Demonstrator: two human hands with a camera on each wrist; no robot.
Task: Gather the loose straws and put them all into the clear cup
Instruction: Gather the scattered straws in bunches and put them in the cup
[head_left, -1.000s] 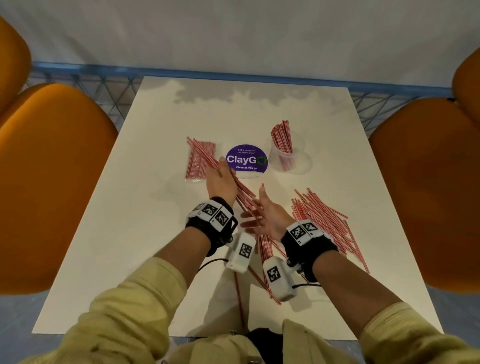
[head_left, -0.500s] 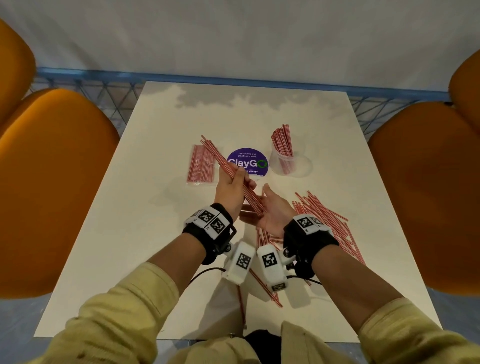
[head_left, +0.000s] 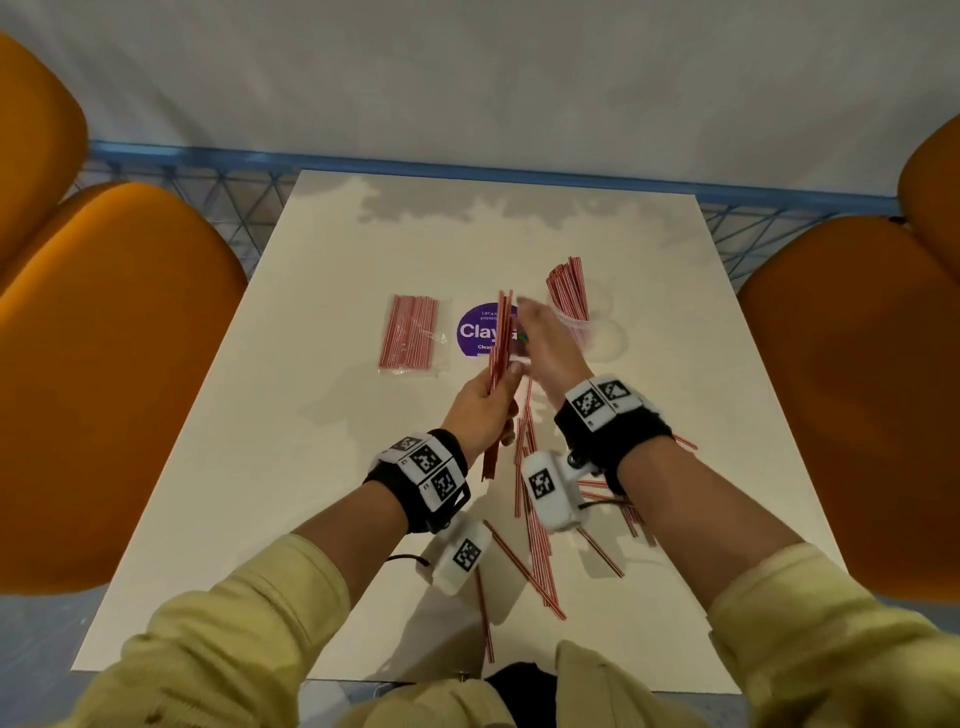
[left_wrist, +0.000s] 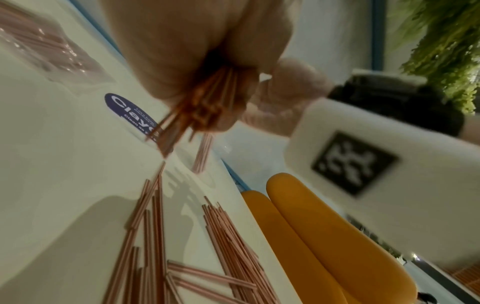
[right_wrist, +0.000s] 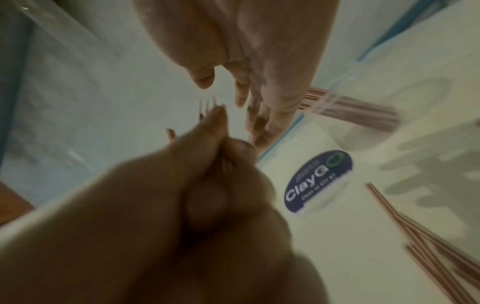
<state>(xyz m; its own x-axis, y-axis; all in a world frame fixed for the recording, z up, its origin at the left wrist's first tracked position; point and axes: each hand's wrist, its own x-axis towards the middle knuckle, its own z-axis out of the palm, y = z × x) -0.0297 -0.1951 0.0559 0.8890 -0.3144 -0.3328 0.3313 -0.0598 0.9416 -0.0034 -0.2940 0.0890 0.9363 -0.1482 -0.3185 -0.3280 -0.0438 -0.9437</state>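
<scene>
My left hand (head_left: 485, 402) grips a bundle of red-striped straws (head_left: 500, 338) near its middle and holds it almost upright above the table. The left wrist view shows the same straw bundle (left_wrist: 205, 107) fanning out below the fist. My right hand (head_left: 537, 338) is raised just right of the bundle's upper part, blurred, with its fingers (right_wrist: 241, 92) straight and nothing in them. The clear cup (head_left: 584, 332) stands just beyond that hand, with several straws (head_left: 569, 286) upright in it. Loose straws (head_left: 530, 519) lie scattered on the table beneath both wrists.
A sealed clear packet of straws (head_left: 410, 332) lies left of a round purple sticker (head_left: 475, 332). The white table (head_left: 260, 467) has orange chairs (head_left: 104, 389) on both sides. More loose straws (left_wrist: 228, 246) lie toward the table's right edge.
My left hand has lifted the bundle and swung it from slanted to nearly upright. My right hand has moved from under the bundle forward and up, beside its top near the cup.
</scene>
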